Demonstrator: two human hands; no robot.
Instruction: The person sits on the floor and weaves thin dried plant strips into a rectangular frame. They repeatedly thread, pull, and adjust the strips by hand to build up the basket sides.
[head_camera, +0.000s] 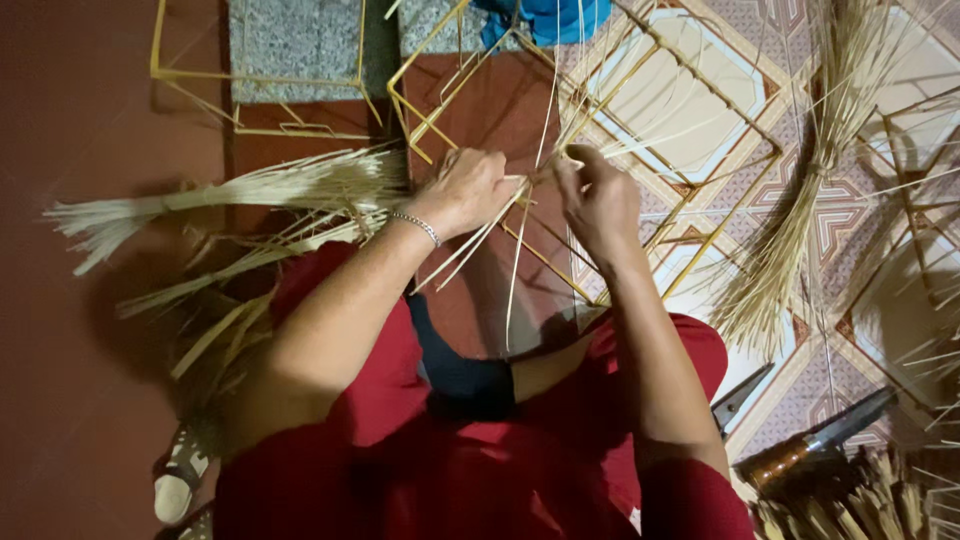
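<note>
My left hand is closed around several thin pale straw strips that hang down and toward me. My right hand pinches the same strips at a rod of a yellow wire frame that lies in front of me. The two hands meet at one spot on that rod, thumbs almost touching. A thin bracelet circles my left wrist. Red clothing covers my lap below the hands.
A bundle of pale straw lies at the left on the red floor. Another tied bundle rests on patterned tiles at the right. A second yellow frame stands at the back. Scissors and a brown-handled tool lie lower right.
</note>
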